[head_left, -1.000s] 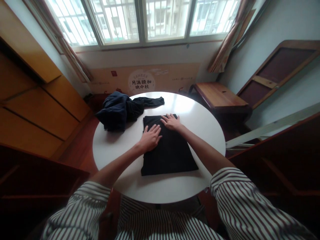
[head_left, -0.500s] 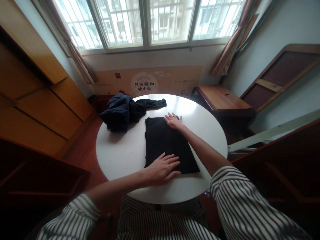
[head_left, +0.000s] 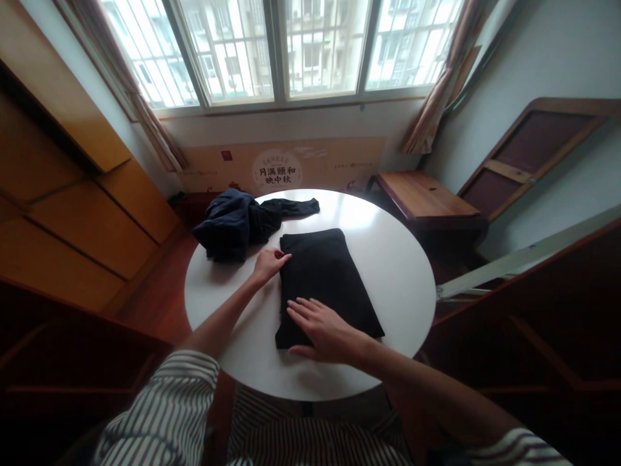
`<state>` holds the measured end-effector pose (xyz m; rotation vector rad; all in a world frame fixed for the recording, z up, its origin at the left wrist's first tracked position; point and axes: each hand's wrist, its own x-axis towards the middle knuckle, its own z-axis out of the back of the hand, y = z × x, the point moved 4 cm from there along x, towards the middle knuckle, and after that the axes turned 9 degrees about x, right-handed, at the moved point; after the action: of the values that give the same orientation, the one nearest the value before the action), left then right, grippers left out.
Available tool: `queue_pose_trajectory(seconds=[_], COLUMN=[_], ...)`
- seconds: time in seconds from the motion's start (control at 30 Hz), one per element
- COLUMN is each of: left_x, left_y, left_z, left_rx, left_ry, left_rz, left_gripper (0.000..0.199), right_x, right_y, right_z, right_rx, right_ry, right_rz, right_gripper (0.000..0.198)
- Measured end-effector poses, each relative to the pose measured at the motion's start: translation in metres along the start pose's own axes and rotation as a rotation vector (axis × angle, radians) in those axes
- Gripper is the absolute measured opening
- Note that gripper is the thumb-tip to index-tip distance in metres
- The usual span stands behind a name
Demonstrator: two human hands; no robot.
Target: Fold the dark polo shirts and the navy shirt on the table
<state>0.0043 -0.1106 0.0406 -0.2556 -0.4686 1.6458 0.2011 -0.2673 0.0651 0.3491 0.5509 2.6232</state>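
Note:
A folded black garment (head_left: 325, 272) lies flat on the round white table (head_left: 402, 278); its exact kind does not show. At its left edge, toward the far end, my left hand (head_left: 270, 264) pinches the cloth between thumb and fingers. My right hand (head_left: 323, 329) rests on the near part of the garment, fingers stretched out and the palm down. Farther back on the left sits a crumpled dark navy garment (head_left: 228, 226), with one sleeve or leg stretched to the right. Neither hand touches it.
Beyond the table's right side stands a low wooden table (head_left: 422, 194), with a wood-framed panel (head_left: 538, 152) leaning on the wall. Yellow-brown cabinets (head_left: 92, 226) line the left. A printed cardboard panel (head_left: 334, 162) stands under the window (head_left: 320, 48).
My left hand has gone from the garment's near part to its left edge and closed there. The right hand has come from the far edge to the near part.

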Motion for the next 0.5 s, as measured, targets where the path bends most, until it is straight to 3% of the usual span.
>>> queue_pose_trajectory(seconds=[0.1, 0.23, 0.27, 0.5], left_x=[0.002, 0.004, 0.004, 0.004], left_y=[0.003, 0.004, 0.006, 0.012], left_z=[-0.004, -0.003, -0.002, -0.004], left_rx=[-0.019, -0.087, -0.126, -0.394], left_ry=[0.008, -0.012, -0.021, 0.097], left_rz=[0.031, 0.080, 0.103, 0.259], left_gripper=[0.032, 0.025, 0.024, 0.027], right_x=[-0.013, -0.014, -0.014, -0.019], right_y=[0.016, 0.017, 0.018, 0.028], right_z=[-0.014, -0.015, -0.014, -0.015], right_rx=[-0.039, -0.168, -0.199, -0.307], right_ry=[-0.028, -0.045, -0.026, -0.014], right_rz=[0.050, 0.054, 0.070, 0.231], right_gripper=[0.080, 0.022, 0.015, 0.013])
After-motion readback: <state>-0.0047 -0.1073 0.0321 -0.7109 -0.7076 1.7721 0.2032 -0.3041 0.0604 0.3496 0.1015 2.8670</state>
